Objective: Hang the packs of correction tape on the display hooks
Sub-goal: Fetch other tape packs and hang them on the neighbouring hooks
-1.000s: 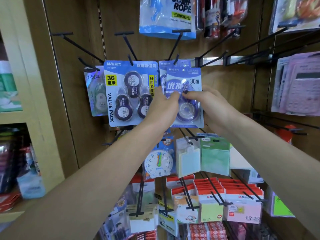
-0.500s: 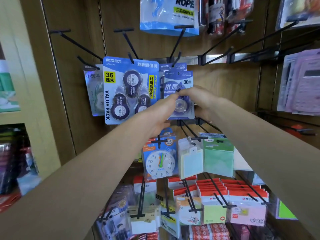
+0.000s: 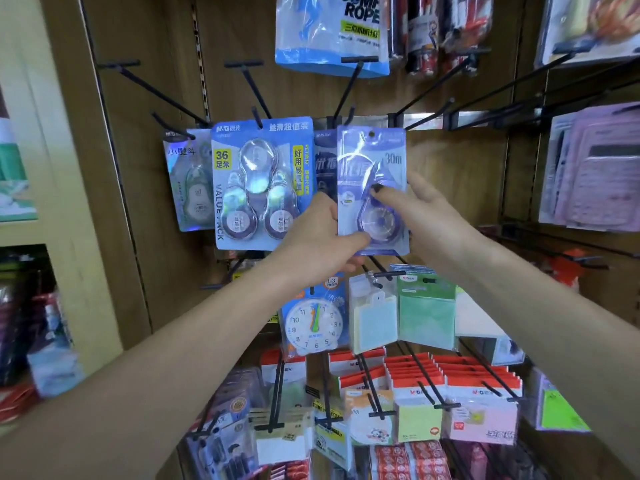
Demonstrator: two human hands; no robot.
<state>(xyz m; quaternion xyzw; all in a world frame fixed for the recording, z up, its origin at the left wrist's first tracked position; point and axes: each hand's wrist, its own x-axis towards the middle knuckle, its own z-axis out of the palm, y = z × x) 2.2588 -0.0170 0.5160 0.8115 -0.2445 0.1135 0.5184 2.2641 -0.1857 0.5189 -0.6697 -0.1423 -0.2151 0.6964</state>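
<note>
A correction tape pack (image 3: 372, 188), pushed toward the hook (image 3: 350, 114) half a second ago, is now gripped by both hands (image 3: 320, 237) (image 3: 420, 209) nearer the camera, its hole apparently not yet threaded.

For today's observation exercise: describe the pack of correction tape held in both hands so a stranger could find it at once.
Find the wooden display wall with black hooks. At its centre, beside the big blue value pack of three tapes, both hands hold the single correction tape pack. It alone reads 30m, holds one purple dispenser, and sits in front of the hanging packs.
</note>
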